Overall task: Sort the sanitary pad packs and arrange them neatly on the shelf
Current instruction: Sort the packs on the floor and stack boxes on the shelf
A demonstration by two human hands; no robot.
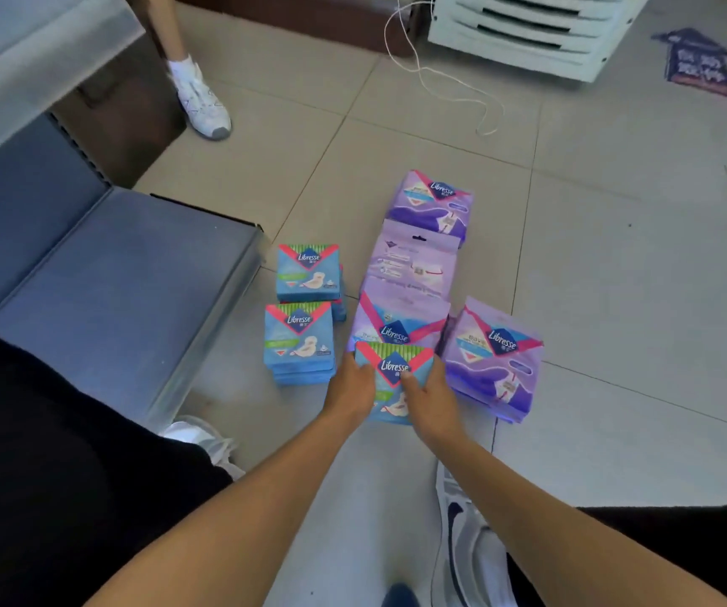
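Sanitary pad packs lie on the tiled floor in front of me. A blue pack [392,370] is gripped at its two sides by my left hand [350,387] and my right hand [429,394]. Left of it stand two stacks of blue packs, a near stack [299,341] and a far stack [308,273]. Purple packs lie behind and to the right: one under the held pack [397,326], a flipped one [412,265], a far one [436,203], and a stack at the right [495,361]. The grey metal shelf [112,278] is at my left.
Another person's leg and white shoe [202,102] stand at the top left. A white cord [449,81] trails over the floor near a white louvred unit [528,32]. A dark paper [699,65] lies at the far right. My own shoes [471,541] are below.
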